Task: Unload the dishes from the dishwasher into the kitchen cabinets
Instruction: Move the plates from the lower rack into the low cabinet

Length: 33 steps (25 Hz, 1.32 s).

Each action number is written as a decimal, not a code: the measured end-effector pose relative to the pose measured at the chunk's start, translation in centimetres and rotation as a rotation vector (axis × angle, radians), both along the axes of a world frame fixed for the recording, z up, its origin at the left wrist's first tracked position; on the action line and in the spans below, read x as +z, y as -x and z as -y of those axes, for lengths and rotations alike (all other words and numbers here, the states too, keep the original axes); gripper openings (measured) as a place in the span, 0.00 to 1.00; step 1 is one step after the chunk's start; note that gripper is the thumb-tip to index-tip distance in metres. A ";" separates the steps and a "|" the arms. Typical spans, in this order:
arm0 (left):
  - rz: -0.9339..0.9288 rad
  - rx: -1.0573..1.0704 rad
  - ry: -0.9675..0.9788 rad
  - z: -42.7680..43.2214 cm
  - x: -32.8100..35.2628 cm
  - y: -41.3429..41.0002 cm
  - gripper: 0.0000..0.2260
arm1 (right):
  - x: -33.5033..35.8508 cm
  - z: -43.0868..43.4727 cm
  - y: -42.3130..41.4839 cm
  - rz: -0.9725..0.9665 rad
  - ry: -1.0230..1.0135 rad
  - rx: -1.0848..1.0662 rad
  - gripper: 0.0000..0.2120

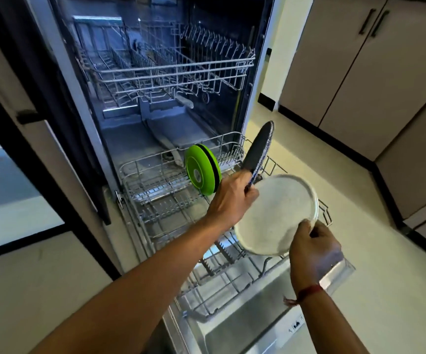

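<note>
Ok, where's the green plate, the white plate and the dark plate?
green plate (197, 172): head view, on its round green face.
white plate (275, 215): head view, middle of its speckled top.
dark plate (258, 146): head view, on its dark flat side.

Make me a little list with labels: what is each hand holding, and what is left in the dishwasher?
left hand: grips the dark plate at its lower edge; the plate stands up on edge
right hand: holds the white plate by its rim
lower rack: pulled out, with green plates standing on edge
upper rack: no dishes visible
dishwasher door: open, folded down
</note>
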<state>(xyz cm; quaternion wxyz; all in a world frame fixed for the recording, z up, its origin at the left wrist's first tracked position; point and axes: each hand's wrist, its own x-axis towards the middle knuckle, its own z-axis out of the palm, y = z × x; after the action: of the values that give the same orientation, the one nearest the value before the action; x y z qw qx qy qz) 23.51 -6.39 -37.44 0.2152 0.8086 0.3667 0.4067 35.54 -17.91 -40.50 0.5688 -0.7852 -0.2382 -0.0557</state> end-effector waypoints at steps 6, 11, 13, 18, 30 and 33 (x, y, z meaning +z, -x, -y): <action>-0.362 -0.176 -0.136 6.6 -1.5 4.6 0.02 | -2.9 4.3 2.2 -0.428 -0.021 0.000 0.08; -0.581 -0.251 -0.265 12.0 -4.2 8.3 0.06 | -4.4 8.3 3.6 -0.795 -0.132 0.127 0.08; -0.601 -0.282 -0.289 14.0 -4.7 9.8 0.05 | -3.9 9.9 4.8 -0.901 -0.198 0.197 0.08; -0.590 -0.269 -0.315 16.8 -5.0 13.4 0.08 | -3.1 12.7 8.6 -1.052 -0.307 0.310 0.03; -0.335 -0.053 -0.243 22.0 -1.8 21.4 0.20 | -2.4 16.0 13.9 -1.096 -0.331 0.537 0.08; -0.010 0.451 -0.086 21.2 -0.5 24.2 0.20 | -1.9 16.7 14.8 -1.129 -0.310 0.597 0.10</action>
<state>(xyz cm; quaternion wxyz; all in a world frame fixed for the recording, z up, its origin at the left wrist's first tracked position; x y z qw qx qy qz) -0.72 -27.60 -37.96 0.0824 0.7167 0.5215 0.4556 20.70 -34.58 -42.39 0.7041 -0.5027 -0.0997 0.4915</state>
